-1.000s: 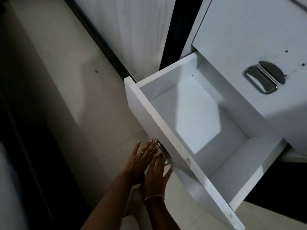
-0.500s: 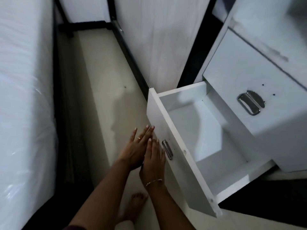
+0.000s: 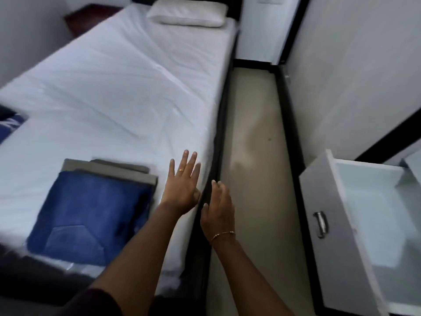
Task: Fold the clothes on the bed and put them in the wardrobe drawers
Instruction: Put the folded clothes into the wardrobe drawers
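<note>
We see both the left hand [image 3: 182,185] and right hand [image 3: 218,210] empty, fingers loose, beside the folded clothes [image 3: 91,213] stacked on the bed [image 3: 114,87], soft and floppy, best scooped from underneath toward the open drawer [image 3: 337,224]

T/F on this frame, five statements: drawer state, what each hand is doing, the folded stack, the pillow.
1. The drawer is pulled out and nothing shows inside it. True.
2. The left hand grips the folded blue jeans. False: its fingers are spread and it holds nothing; the jeans lie apart from it on the bed.
3. The jeans lie on top of a folded grey garment. True.
4. The right hand holds the drawer handle. False: it is over the bed's dark edge, away from the drawer, holding nothing.
5. The pillow lies on the floor. False: it is at the far end of the bed.
</note>
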Demonstrator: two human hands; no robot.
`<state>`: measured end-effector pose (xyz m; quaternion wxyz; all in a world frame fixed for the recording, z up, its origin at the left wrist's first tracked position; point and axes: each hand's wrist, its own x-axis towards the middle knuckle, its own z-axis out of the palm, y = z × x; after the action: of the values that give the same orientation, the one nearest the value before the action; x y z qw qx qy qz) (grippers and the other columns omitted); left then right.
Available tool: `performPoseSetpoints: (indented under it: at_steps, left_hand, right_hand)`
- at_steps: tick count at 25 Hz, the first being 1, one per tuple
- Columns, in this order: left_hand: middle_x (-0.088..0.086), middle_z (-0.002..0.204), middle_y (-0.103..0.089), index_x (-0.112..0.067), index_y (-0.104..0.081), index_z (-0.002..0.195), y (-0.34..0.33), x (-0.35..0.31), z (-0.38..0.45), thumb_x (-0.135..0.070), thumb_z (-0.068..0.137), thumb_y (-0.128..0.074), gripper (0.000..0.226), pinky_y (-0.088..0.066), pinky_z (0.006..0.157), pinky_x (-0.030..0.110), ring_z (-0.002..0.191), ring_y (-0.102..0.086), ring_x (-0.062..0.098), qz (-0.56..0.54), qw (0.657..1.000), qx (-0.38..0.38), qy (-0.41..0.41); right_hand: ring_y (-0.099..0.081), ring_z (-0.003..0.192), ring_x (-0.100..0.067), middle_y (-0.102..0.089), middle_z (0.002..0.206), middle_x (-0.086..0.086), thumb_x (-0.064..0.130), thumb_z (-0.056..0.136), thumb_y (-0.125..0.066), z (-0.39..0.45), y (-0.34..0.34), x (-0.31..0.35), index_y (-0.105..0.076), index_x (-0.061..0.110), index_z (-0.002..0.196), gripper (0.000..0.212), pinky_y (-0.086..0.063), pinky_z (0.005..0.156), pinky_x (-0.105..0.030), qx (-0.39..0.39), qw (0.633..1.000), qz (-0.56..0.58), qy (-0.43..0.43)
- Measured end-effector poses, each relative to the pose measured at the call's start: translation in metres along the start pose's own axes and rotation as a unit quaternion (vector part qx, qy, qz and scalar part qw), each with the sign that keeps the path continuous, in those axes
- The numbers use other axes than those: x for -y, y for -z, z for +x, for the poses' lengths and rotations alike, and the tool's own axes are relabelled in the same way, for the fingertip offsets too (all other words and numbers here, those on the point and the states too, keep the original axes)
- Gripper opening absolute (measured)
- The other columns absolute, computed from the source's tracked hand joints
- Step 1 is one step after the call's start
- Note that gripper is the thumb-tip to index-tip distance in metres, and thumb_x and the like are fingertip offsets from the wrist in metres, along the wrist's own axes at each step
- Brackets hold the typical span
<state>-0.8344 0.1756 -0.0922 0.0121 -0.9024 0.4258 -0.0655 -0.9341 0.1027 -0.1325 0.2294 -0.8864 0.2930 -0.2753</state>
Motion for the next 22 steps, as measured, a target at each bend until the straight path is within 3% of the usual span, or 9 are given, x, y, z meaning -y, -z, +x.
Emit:
performPoseSetpoints:
  at_steps: [3,4,6,8,10,13,14,17,22]
  left_hand:
    - [0.014,0.157,-0.008,-0.005,-0.029,0.145,-0.005,0.086,-0.055,-0.040,0.086,-0.045,0.071,0.000,0.114,0.056,0.145,0.006,0.033,-0.033,0.989,0.055,0.131]
    - [0.014,0.157,-0.011,-0.005,-0.030,0.145,-0.007,0.109,-0.070,-0.054,0.082,-0.036,0.080,0.000,0.114,0.055,0.145,0.004,0.033,-0.052,0.982,0.043,0.174]
    - [0.012,0.157,-0.014,-0.005,-0.024,0.147,-0.008,0.145,-0.093,-0.075,0.069,-0.018,0.105,0.001,0.114,0.052,0.146,0.001,0.031,-0.110,0.963,0.022,0.246]
    - [0.009,0.158,-0.009,-0.007,-0.015,0.149,-0.011,0.189,-0.116,-0.082,0.068,-0.014,0.111,0.002,0.114,0.051,0.146,0.003,0.028,-0.151,0.935,0.019,0.319]
    - [0.008,0.159,0.000,-0.010,-0.006,0.150,-0.018,0.235,-0.141,-0.088,0.069,-0.027,0.115,0.001,0.115,0.053,0.145,0.008,0.029,-0.171,0.888,0.081,0.420]
    - [0.013,0.155,-0.019,-0.009,-0.010,0.149,-0.034,0.295,-0.164,-0.093,0.045,-0.050,0.140,-0.025,0.112,0.052,0.140,-0.022,0.036,-0.401,0.744,0.160,0.511]
    - [0.014,0.150,-0.031,-0.009,-0.018,0.147,-0.038,0.303,-0.164,-0.092,0.038,-0.055,0.141,-0.035,0.107,0.050,0.133,-0.035,0.036,-0.467,0.699,0.174,0.513]
    - [0.012,0.125,-0.058,-0.009,-0.050,0.126,-0.048,0.310,-0.158,-0.086,0.042,-0.064,0.115,-0.049,0.093,0.043,0.107,-0.058,0.029,-0.532,0.666,0.169,0.494]
    - [0.010,0.109,-0.068,-0.010,-0.057,0.122,-0.051,0.316,-0.154,-0.073,0.036,-0.078,0.108,-0.054,0.080,0.037,0.095,-0.067,0.028,-0.660,0.558,0.199,0.462]
  right_hand:
    - [-0.053,0.113,-0.036,-0.049,0.126,-0.023,0.049,0.089,-0.039,-0.043,-0.034,0.072,-0.045,-0.006,0.130,0.069,-0.045,0.096,-0.038,0.204,0.969,0.135,-0.037]
    - [-0.045,0.123,-0.033,-0.041,0.134,-0.021,0.063,0.086,-0.034,-0.054,-0.047,0.096,-0.036,-0.005,0.137,0.084,-0.036,0.104,-0.034,0.281,0.942,0.166,-0.071]
    - [-0.032,0.135,-0.028,-0.031,0.144,-0.016,0.065,0.082,-0.045,-0.063,-0.066,0.120,-0.024,0.001,0.145,0.092,-0.025,0.111,-0.028,0.339,0.895,0.231,-0.175]
    - [-0.038,0.133,-0.027,-0.041,0.143,-0.012,0.067,0.074,-0.058,-0.070,-0.088,0.144,-0.032,0.007,0.143,0.095,-0.030,0.112,-0.034,0.310,0.855,0.314,-0.272]
    - [-0.047,0.127,-0.026,-0.049,0.139,-0.007,0.076,0.062,-0.060,-0.073,-0.109,0.158,-0.038,0.014,0.140,0.102,-0.036,0.109,-0.040,0.271,0.831,0.334,-0.353]
    - [-0.054,0.116,-0.023,-0.056,0.131,-0.001,0.074,0.059,-0.062,-0.071,-0.123,0.167,-0.047,0.020,0.133,0.093,-0.043,0.103,-0.040,0.279,0.800,0.336,-0.412]
    - [-0.055,0.113,-0.023,-0.057,0.129,-0.002,0.070,0.065,-0.061,-0.068,-0.127,0.166,-0.050,0.019,0.131,0.084,-0.044,0.101,-0.039,0.282,0.796,0.327,-0.424]
    - [-0.056,0.108,-0.023,-0.059,0.124,-0.006,0.061,0.077,-0.060,-0.061,-0.131,0.169,-0.055,0.016,0.125,0.067,-0.046,0.097,-0.035,0.273,0.803,0.296,-0.438]
    - [-0.058,0.103,-0.024,-0.060,0.121,-0.006,0.064,0.073,-0.061,-0.053,-0.132,0.162,-0.056,0.015,0.122,0.069,-0.047,0.095,-0.036,0.317,0.767,0.311,-0.463]
